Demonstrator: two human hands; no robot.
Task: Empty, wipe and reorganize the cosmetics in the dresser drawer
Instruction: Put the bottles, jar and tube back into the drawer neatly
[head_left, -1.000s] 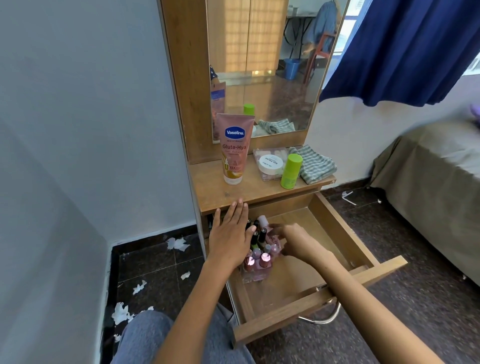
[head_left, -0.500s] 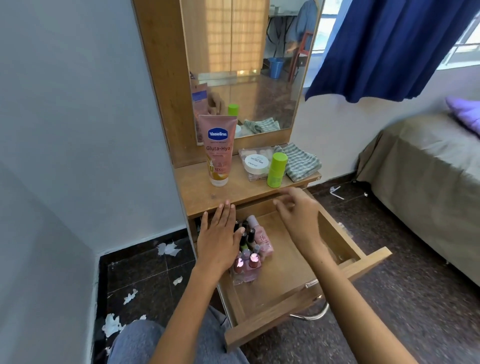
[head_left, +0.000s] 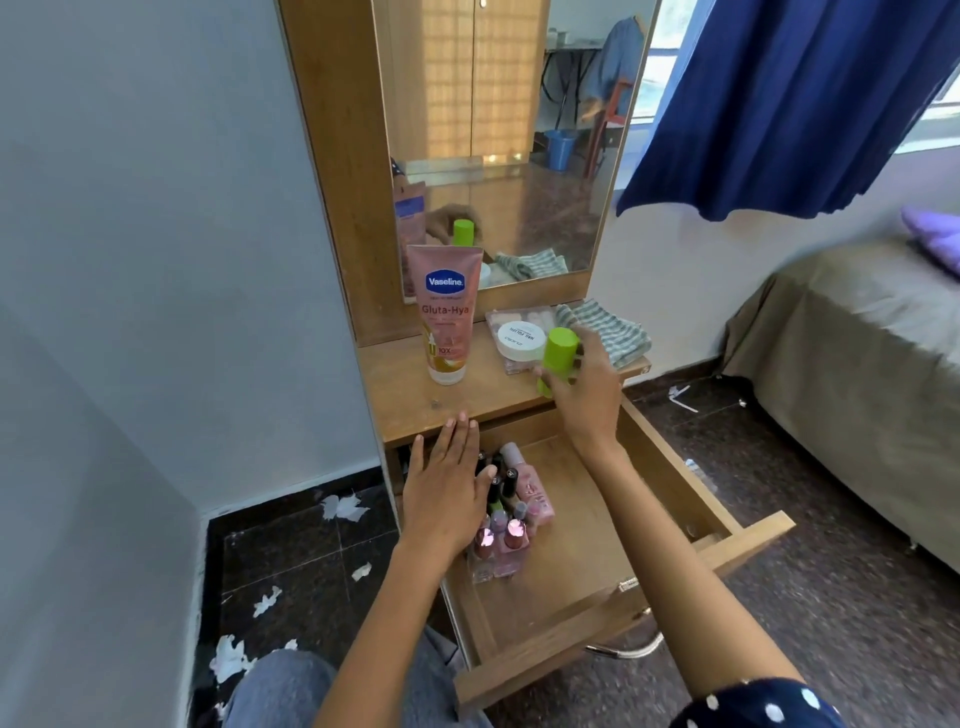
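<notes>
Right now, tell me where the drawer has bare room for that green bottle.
The drawer floor is bare right of the nail polish cluster, out to the right wall and front panel. The left side is crowded with bottles under the left hand. The right hand grips the green bottle.

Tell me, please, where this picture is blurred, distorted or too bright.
Head view: the right hand around the green bottle is slightly motion-blurred; the wide lens bends the dresser and walls; the window behind the blue curtain is overexposed.
</notes>
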